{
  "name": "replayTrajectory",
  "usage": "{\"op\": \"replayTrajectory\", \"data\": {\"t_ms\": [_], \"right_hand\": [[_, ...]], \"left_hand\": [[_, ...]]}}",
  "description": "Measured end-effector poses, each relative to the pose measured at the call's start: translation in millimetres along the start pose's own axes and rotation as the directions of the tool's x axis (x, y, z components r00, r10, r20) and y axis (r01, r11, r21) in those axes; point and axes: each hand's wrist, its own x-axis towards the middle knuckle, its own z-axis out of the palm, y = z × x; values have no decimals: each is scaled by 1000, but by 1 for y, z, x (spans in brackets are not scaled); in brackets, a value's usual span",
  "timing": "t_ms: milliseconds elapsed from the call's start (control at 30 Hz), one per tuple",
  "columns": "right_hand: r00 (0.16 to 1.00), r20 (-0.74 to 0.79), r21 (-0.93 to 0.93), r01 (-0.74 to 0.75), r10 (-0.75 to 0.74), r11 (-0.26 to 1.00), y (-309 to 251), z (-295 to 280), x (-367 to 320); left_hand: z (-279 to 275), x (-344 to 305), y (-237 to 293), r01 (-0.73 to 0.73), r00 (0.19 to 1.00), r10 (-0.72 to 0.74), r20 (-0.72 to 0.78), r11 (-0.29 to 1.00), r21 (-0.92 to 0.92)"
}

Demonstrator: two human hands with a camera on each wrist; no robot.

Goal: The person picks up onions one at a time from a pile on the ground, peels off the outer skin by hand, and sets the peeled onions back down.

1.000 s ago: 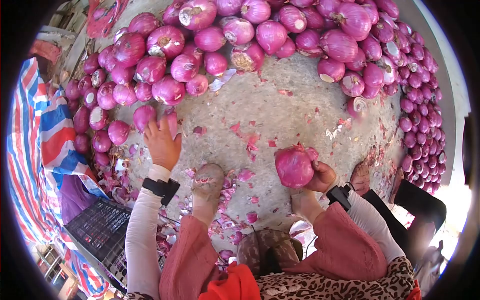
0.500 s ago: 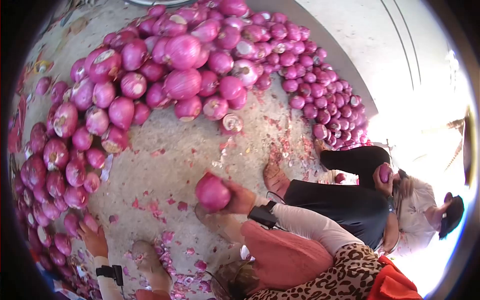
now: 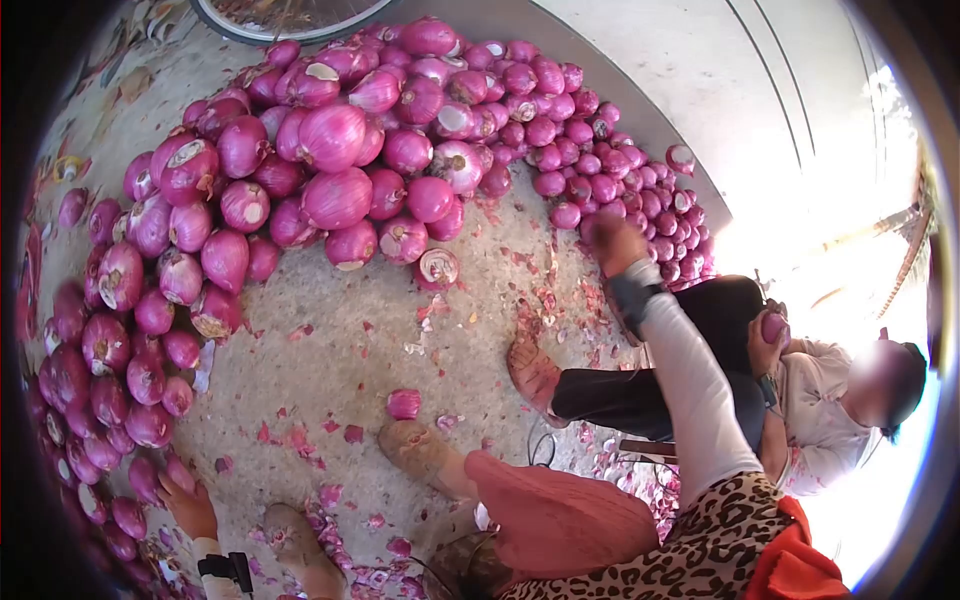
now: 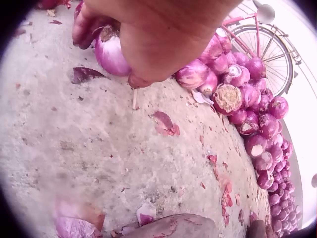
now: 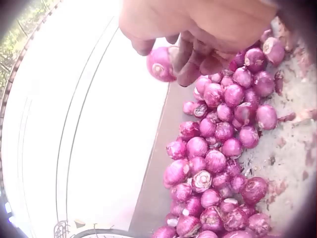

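My left hand [image 3: 190, 507] grips a red onion [image 4: 111, 55] low over the concrete floor, at the near left end of the big onion heap. In the left wrist view its fingers and thumb go round the onion, whose dry neck shows. My right arm is stretched out, and the blurred right hand [image 3: 617, 246] is over the near side of the smaller onions [image 3: 640, 190]. A single onion [image 3: 680, 158] appears beyond it, apart from the fingers. That onion [image 5: 161, 64] shows past the loosely bent fingers in the right wrist view.
Large red onions [image 3: 330, 135] lie heaped in an arc. Skin scraps [image 3: 325, 540] and a red piece [image 3: 403, 404] lie on the floor around my shoes [image 3: 290, 535]. Another person [image 3: 820, 400] sits at right, holding an onion [image 3: 773, 327]. A bicycle wheel [image 3: 240, 32] stands behind.
My right hand has swung from near my knee out toward the smaller onions and let go of its onion. My left hand stays at its onion. The view turned right after the first frame.
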Motion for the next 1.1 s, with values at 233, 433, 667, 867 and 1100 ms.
{"op": "replayTrajectory", "data": {"t_ms": [233,433,667,867,1100], "right_hand": [[459,669,695,-665,-585,273,-294,62,-104],[-10,405,567,-782,-914,259,-383,3,-123],[94,265,69,-995,-960,-78,-400,-3,-132],[113,254,66,-993,-961,-100,-385,3,-126],[134,223,47,-991,-966,-127,-379,3,-118]], "left_hand": [[-30,-29,39,-94,979,157,133,917,-388],[-62,-63,127,-18,853,374,363,717,-697],[-86,-86,181,-284,645,679,350,638,-716],[-77,-85,172,175,623,648,438,430,-886],[-75,-84,172,391,625,641,445,236,-890]]}}
